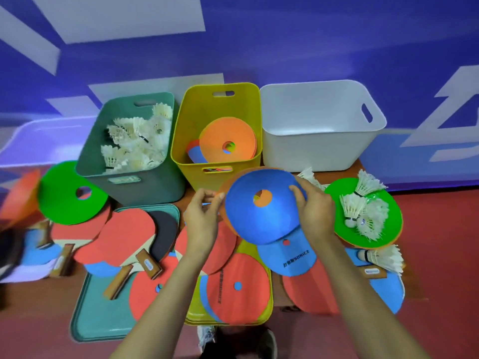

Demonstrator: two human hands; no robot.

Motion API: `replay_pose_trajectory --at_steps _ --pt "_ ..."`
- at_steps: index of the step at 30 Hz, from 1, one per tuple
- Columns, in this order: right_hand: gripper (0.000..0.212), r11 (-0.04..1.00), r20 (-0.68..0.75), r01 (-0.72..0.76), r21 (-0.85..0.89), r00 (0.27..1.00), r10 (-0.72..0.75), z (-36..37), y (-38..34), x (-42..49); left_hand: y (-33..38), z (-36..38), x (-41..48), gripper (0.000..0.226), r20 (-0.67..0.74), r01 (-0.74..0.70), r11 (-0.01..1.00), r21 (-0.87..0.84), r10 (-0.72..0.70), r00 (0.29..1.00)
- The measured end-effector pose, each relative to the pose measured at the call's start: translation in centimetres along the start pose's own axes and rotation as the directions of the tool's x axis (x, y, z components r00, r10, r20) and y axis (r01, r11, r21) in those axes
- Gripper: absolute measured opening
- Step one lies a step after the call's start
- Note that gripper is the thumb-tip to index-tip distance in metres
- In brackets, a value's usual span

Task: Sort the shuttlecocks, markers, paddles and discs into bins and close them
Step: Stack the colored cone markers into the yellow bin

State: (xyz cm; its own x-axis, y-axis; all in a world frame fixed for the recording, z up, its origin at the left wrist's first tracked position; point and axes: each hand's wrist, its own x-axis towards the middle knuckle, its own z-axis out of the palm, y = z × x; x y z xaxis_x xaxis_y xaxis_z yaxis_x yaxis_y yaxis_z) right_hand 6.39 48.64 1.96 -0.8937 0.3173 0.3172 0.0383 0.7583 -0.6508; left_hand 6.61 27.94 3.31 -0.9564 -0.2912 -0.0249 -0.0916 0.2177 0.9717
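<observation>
Blue disc (261, 218) is held up mid-scene, just near of the yellow bin (191, 141), w/ an orange disc (259, 202) under it showing thru the hole. Right hand (315, 213): fingers (295, 190) curled over the disc's right rim, clamped on it. Left hand (202, 216): fingers (216, 196) pinched together on the left rim. Yellow bin holds an orange stack (228, 133). Green bin (145, 187) to its left has shuttlecocks (137, 141); white bin (311, 149) on the right. Paddles (127, 234) lie near-left on a teal lid (103, 320).
</observation>
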Motion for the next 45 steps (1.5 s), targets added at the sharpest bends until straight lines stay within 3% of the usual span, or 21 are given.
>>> replay_pose_trajectory --at_steps 6,11,14,17,20,23,26,31,34,40,45 --pt "0.027 0.997 -0.046 0.037 0.063 0.998 -0.034 0.6 -2.9 3.6 1.4 -3.5 3.6 0.011 -0.166 -0.044 0.997 0.061 0.054 0.985" --pt "0.051 0.993 -0.014 0.074 0.089 0.997 -0.073 0.9 -7.1 6.0 4.2 -5.5 8.0 0.04 -0.132 -0.138 0.976 0.169 0.161 0.978" --pt "0.044 0.989 -0.028 0.113 0.094 0.993 -0.111 2.1 -9.1 8.6 5.4 -6.6 11.2 0.035 -0.121 -0.145 0.949 0.28 0.185 0.975" --pt "0.04 0.996 0.059 -0.012 0.092 0.998 0.007 3.6 -11.1 11.4 5.7 -6.7 14.5 0.04 -0.018 -0.012 0.921 0.389 0.021 1.0" --pt "0.041 0.989 0.112 -0.1 0.112 0.99 0.087 5.8 -12.7 13.7 5.9 -5.6 16.7 0.044 0.158 0.059 0.834 0.548 -0.172 0.972" --pt "0.055 0.992 0.221 -0.116 0.047 0.97 0.103 9.0 -13.5 16.3 6.2 -4.0 17.8 0.018 0.271 -0.008 0.745 0.667 -0.233 0.934" --pt "0.067 0.985 0.322 -0.16 -0.07 0.931 0.174 11.8 -13.9 18.7 6.6 -2.6 18.8 0.013 0.361 -0.119 0.665 0.737 -0.239 0.901" --pt "0.051 0.979 0.404 -0.17 -0.115 0.892 0.203 16.3 -12.8 20.8 5.3 -1.1 19.9 0.03 0.483 -0.276 0.576 0.77 -0.243 0.842" --pt "0.046 0.964 0.45 -0.146 -0.222 0.862 0.234 17.9 -11.6 20.9 4.0 -1.3 20.4 0.036 0.456 -0.29 0.53 0.797 -0.213 0.864" --pt "0.053 0.967 0.491 -0.071 -0.244 0.851 0.187 18.2 -10.9 20.3 3.3 -1.7 20.6 0.04 0.484 -0.332 0.585 0.74 -0.119 0.867" --pt "0.041 0.99 0.447 0.062 -0.127 0.895 0.001 15.3 -11.4 17.7 3.2 -1.1 19.1 0.039 0.501 -0.396 0.603 0.692 -0.007 0.866"
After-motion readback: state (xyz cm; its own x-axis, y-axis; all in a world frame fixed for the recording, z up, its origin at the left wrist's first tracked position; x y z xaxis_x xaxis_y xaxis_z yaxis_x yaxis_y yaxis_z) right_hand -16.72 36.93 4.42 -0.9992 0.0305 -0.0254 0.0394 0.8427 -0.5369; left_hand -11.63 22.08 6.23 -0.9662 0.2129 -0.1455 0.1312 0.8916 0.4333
